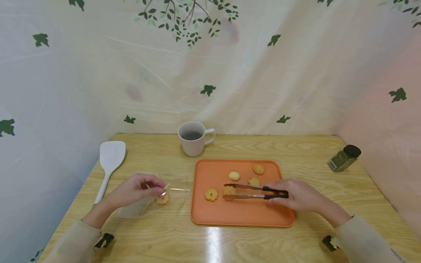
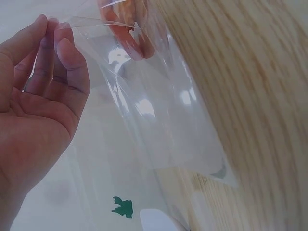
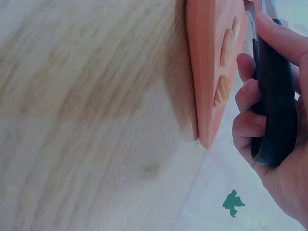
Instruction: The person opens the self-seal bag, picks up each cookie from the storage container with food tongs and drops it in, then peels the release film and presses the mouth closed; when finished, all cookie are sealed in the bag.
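Note:
My left hand point(image 1: 139, 190) pinches the edge of a clear plastic bag point(image 2: 149, 120) above the table. A flower-shaped cookie point(image 1: 162, 199) shows through the plastic below the fingertips; in the left wrist view only part of it appears. My right hand point(image 1: 296, 195) grips metal tongs point(image 1: 246, 196) by their black handles point(image 3: 276, 96). The tong tips lie on either side of a cookie point(image 1: 229, 190) on the orange tray point(image 1: 243, 215); whether they squeeze it I cannot tell. Near it on the tray are another flower-shaped cookie point(image 1: 211, 194), a plain oval cookie point(image 1: 234, 175), a dotted cookie point(image 1: 253, 181) and a swirled cookie point(image 1: 258, 169).
Behind the tray stands a light mug point(image 1: 192, 146) with dark contents. A white spatula point(image 1: 112, 157) lies at the table's left side. Toward the right edge is a black-capped jar point(image 1: 343, 159). A printed cloth point(image 1: 210, 65) hangs around the wooden table point(image 1: 164, 241).

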Motion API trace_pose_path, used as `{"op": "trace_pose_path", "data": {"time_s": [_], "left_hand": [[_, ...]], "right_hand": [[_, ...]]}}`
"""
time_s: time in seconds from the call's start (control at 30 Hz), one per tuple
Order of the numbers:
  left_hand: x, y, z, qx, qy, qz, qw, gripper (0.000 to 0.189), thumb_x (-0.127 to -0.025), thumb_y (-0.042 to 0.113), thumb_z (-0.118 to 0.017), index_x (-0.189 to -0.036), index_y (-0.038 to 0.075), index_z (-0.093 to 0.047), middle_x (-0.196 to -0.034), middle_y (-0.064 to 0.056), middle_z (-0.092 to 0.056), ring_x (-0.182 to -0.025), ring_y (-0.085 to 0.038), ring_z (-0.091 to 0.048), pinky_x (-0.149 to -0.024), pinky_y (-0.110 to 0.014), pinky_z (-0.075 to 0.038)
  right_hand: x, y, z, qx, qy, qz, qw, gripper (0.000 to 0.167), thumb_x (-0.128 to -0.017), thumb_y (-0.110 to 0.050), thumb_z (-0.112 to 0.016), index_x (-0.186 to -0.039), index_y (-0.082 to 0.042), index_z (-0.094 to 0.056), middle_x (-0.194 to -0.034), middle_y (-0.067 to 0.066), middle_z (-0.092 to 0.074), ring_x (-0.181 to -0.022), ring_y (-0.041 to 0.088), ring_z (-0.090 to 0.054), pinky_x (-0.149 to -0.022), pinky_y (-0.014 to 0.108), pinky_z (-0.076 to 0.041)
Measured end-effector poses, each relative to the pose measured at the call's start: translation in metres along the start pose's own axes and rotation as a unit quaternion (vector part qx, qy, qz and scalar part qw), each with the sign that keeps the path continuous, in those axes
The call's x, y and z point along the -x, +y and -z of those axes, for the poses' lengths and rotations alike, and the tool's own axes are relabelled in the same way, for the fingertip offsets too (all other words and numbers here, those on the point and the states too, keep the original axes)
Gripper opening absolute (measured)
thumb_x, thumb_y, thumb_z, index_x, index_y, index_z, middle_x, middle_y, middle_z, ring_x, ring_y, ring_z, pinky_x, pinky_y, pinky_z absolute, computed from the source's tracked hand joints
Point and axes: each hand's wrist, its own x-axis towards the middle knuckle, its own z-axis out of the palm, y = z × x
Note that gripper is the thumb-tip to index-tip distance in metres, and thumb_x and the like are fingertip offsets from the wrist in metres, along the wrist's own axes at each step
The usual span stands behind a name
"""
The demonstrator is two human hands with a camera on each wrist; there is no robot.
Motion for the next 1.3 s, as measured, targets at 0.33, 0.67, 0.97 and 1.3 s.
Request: {"op": "trace_pose_path", "data": {"time_s": [0.33,0.67,0.97,1.3], "left_hand": [[0.001,0.001,0.000,0.003,-0.001,0.004,1.0000,0.012,-0.099,0.008,-0.067,-0.109,0.007,-0.073,-0.092,-0.007,-0.074,-0.076,-0.013,-0.064,-0.063,-0.026,-0.052],[0.001,0.000,-0.001,-0.002,0.002,0.000,1.0000,0.011,-0.099,0.009,-0.067,-0.108,0.006,-0.073,-0.092,-0.004,-0.074,-0.076,-0.011,-0.064,-0.062,-0.026,-0.053],[0.001,0.001,-0.001,-0.003,0.003,-0.002,1.0000,0.012,-0.099,0.008,-0.067,-0.108,0.007,-0.074,-0.093,-0.008,-0.074,-0.076,-0.010,-0.063,-0.062,-0.026,-0.052],[0.000,0.002,-0.001,-0.004,0.002,-0.002,1.0000,0.011,-0.099,0.008,-0.067,-0.108,0.008,-0.074,-0.091,-0.005,-0.074,-0.075,-0.010,-0.064,-0.061,-0.026,-0.052]], "right_hand": [[0.002,0.003,-0.001,0.020,0.008,0.014,0.9997,0.051,-0.094,-0.041,-0.073,-0.129,-0.005,-0.069,-0.097,-0.009,-0.071,-0.061,-0.003,-0.044,-0.051,0.020,-0.037],[0.001,0.002,-0.005,0.022,0.016,0.039,0.9989,0.046,-0.095,-0.037,-0.072,-0.126,-0.003,-0.071,-0.108,0.003,-0.076,-0.065,-0.005,-0.051,-0.051,0.019,-0.040],[-0.001,0.001,-0.005,0.013,0.026,0.045,0.9986,0.042,-0.097,-0.031,-0.071,-0.126,-0.001,-0.071,-0.111,0.006,-0.075,-0.055,-0.007,-0.039,-0.049,0.017,-0.035],[-0.032,-0.023,-0.001,0.009,0.036,0.072,0.9968,0.041,-0.097,-0.032,-0.071,-0.126,-0.004,-0.071,-0.109,0.007,-0.076,-0.050,-0.008,-0.032,-0.050,0.018,-0.035]]}}
